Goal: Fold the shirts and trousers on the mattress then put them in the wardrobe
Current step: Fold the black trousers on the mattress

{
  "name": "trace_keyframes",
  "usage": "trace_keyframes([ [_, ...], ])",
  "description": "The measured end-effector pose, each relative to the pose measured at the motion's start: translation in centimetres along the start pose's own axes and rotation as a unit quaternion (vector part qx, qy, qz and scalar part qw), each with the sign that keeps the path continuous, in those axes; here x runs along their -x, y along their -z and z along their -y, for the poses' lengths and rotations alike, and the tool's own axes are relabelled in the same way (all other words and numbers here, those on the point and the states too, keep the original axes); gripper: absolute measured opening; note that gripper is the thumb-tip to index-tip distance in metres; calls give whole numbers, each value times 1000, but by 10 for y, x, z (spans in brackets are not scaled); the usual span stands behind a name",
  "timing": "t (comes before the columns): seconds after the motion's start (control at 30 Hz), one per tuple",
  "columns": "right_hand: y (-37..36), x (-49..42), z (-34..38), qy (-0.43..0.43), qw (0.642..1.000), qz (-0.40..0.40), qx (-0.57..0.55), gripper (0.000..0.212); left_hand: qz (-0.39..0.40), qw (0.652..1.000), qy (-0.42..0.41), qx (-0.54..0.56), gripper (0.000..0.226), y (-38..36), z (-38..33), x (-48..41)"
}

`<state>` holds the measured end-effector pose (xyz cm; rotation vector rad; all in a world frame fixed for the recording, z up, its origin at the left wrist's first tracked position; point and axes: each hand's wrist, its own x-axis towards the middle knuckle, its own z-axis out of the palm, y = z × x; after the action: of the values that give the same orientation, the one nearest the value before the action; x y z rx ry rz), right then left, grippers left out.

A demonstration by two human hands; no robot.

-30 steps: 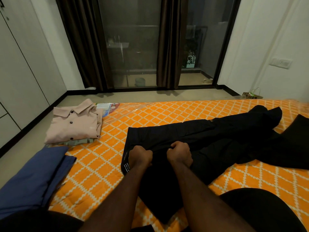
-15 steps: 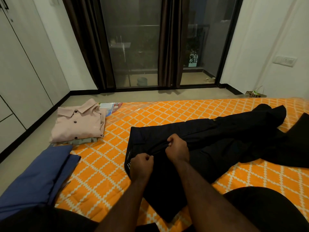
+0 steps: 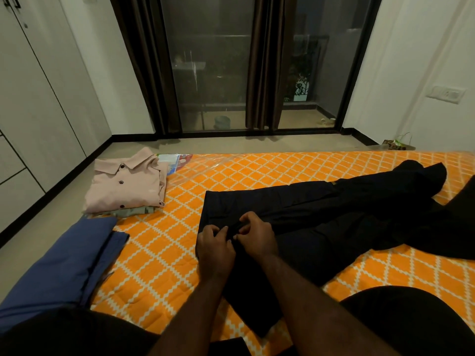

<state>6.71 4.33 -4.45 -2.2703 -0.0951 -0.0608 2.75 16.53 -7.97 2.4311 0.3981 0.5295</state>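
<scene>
Black trousers (image 3: 321,227) found spread across the middle of the mattress (image 3: 159,253), legs splayed apart toward its right side. Left hand (image 3: 214,249) and right hand (image 3: 257,236) both curled, pinching a small ridge of cloth at the waist end. Risk: legs not aligned, likely to give a skewed fold; shallow pinch likely to slip. Wardrobe (image 3: 30,98) left of the mattress shut, contents unseen. Folded pink shirt (image 3: 126,186) stacked at the mattress's far left corner.

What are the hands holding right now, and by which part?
The left hand and right hand both pinch the black trousers near the waist end.
</scene>
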Motion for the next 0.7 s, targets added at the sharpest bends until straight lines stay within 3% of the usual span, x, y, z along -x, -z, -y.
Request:
trace_keyframes([
  [0.1,-5,3,1,1,999,-18,29,34,21,998,-11,-56,43,5,6,-4],
  [0.27,-8,-1,-1,-42,997,-62,-24,24,16,994,-75,-79,27,7,0,-6],
  [0.43,-8,-6,-10,-100,987,-68,-103,30,20,978,-157,-138,10,-3,1,-10],
  [0.7,-9,-9,-11,-90,983,-74,-143,34,8,997,-67,-23,30,2,2,-20],
])
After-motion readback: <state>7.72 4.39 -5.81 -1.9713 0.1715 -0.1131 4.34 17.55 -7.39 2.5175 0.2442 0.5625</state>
